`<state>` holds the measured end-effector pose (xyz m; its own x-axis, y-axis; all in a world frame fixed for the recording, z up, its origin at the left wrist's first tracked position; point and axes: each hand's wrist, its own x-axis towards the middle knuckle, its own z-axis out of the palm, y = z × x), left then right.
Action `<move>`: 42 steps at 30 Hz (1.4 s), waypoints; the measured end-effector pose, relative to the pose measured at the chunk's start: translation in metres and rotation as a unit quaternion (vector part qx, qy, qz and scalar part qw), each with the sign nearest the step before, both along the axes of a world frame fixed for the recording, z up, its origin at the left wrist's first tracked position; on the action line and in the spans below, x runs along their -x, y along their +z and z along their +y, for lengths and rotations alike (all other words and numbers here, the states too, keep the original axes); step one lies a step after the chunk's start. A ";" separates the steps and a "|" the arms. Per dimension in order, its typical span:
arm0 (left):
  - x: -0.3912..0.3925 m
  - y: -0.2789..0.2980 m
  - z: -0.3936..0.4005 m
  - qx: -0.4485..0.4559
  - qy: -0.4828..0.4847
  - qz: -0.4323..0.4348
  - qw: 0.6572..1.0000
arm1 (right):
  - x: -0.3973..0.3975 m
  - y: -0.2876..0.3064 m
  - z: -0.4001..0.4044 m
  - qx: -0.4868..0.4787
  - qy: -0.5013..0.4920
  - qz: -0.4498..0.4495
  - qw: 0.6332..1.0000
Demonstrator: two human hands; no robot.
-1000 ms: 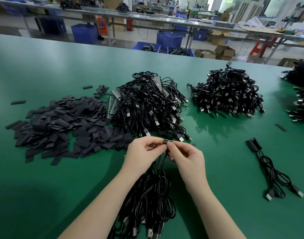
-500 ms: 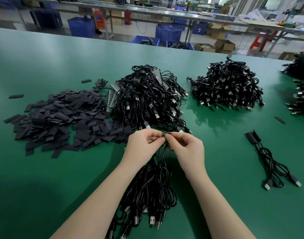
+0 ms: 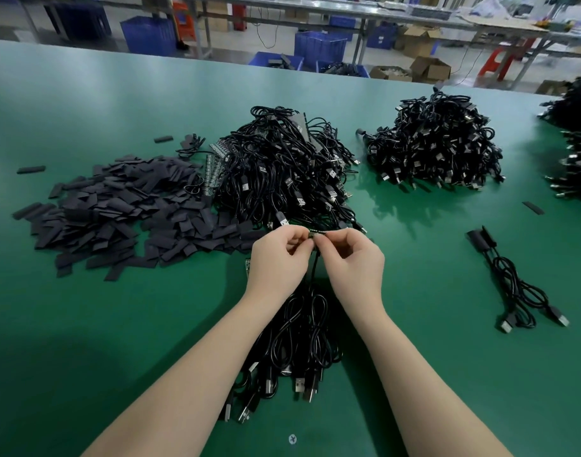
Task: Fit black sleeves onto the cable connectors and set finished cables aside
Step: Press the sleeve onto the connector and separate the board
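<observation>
Left hand (image 3: 280, 258): centre of view, fingers curled, fingertips pinching one end of the connector (image 3: 315, 233).
Right hand (image 3: 351, 258): just beside the left, at its 3 o'clock, fingers curled, thumb and forefinger pinching the other end of the same connector.
Connector: small, dark, with a greenish strip, held between the two hands above the table (image 3: 84, 324). Whether a sleeve is on it, cannot tell.
Cable (image 3: 315, 268): thin, black, hangs from the connector toward 6 o'clock, between the wrists.
Bundle (image 3: 299, 338): looped black cables with plugs, on the table at 6 o'clock from the hands, between the forearms.
Sleeves (image 3: 117, 216): loose heap of flat black pieces, at 9 to 10 o'clock from the hands; strays lie apart from it toward 10 o'clock.
Middle pile (image 3: 282, 169): tangled black cables, at 12 o'clock from the hands, touching the sleeves on its 9 o'clock side.
Far pile (image 3: 437, 143): black cables, at 1 to 2 o'clock, apart from the middle pile.
Edge piles (image 3: 576, 153): more black cables, at 2 o'clock, cut by the frame edge.
Set-aside cables (image 3: 516, 285): a small coiled lot with black ends, alone at 3 o'clock, well apart from the hands.
Stray sleeve (image 3: 533, 207): single piece, at 2 o'clock, near the set-aside cables.
Screw (image 3: 292, 439): in the table, at 6 o'clock, near the bottom edge.
Crates (image 3: 318, 44): blue, on the floor beyond the table, at 12 o'clock.
</observation>
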<state>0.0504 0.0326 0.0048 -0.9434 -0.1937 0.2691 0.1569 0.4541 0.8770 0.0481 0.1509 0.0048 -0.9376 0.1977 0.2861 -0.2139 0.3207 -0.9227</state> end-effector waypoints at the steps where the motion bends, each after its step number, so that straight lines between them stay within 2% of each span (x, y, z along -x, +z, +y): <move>1: 0.000 0.000 0.001 -0.001 0.003 0.002 1.000 | -0.001 -0.001 -0.001 -0.005 -0.005 0.009 1.000; 14: 0.003 0.000 0.000 -0.009 0.004 -0.026 1.000 | 0.000 -0.009 -0.007 -0.018 -0.026 0.026 0.999; 28: 0.002 -0.001 -0.003 -0.062 -0.049 -0.038 0.996 | 0.004 -0.011 0.004 0.105 0.014 -0.035 0.994; 42: 0.005 -0.008 0.000 -0.039 -0.038 -0.027 0.998 | 0.004 -0.008 0.006 0.061 0.026 -0.019 0.998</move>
